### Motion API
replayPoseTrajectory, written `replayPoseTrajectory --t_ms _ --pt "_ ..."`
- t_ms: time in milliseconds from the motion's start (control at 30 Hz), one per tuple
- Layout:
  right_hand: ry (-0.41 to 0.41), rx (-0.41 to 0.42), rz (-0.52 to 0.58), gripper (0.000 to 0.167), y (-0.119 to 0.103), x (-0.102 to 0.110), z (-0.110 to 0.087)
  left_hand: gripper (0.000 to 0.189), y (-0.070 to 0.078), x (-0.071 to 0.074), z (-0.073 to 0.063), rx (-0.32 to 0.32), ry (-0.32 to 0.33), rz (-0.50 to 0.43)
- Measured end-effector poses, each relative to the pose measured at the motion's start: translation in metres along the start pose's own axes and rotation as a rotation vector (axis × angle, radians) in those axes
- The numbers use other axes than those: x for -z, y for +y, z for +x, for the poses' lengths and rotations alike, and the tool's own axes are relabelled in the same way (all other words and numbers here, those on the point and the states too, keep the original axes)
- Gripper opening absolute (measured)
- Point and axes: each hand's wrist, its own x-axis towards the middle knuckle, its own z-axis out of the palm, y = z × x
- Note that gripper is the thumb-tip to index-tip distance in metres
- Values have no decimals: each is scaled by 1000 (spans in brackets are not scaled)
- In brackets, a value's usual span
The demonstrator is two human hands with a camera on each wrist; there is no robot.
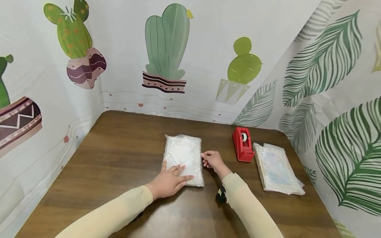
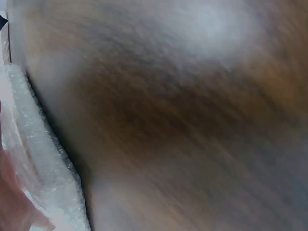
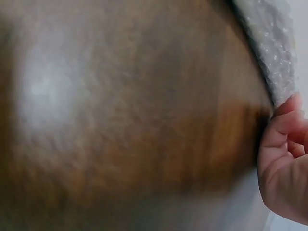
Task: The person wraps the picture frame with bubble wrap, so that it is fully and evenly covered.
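A flat package wrapped in clear bubble wrap (image 1: 181, 148) lies near the middle of the table. My left hand (image 1: 169, 181) rests on its lower left part with fingers spread. At the package's right edge, my right hand (image 1: 212, 159) pinches the wrap between thumb and index finger, the other fingers curled. In the right wrist view, the thumb and fingertips (image 3: 288, 108) meet at the edge of the bubble wrap (image 3: 269, 43). The left wrist view shows the package's side (image 2: 48, 159) and only a bit of the left hand (image 2: 14, 202).
Right of the package stands a red tape dispenser (image 1: 243, 145) with a roll in it. Beyond it, near the table's right edge, lies a second bubble-wrapped package (image 1: 278, 168). A cloth printed with cacti and leaves hangs behind the brown wooden table (image 1: 125, 148).
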Motion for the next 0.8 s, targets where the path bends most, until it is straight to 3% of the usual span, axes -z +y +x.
replayPoseTrajectory --t_ms 133,300,533,800 --pt "58 48 -111 19 -6 1 -6 41 2 1 5 -14 3 -17" --pt "127 232 -324 41 -12 -3 -32 39 3 3 8 -9 31 -17" --pt "-15 348 -397 66 -8 -20 -73 37 6 6 4 31 53 -48" --pt "-77 356 -436 68 2 -31 -87 37 8 7 1 61 60 -38"
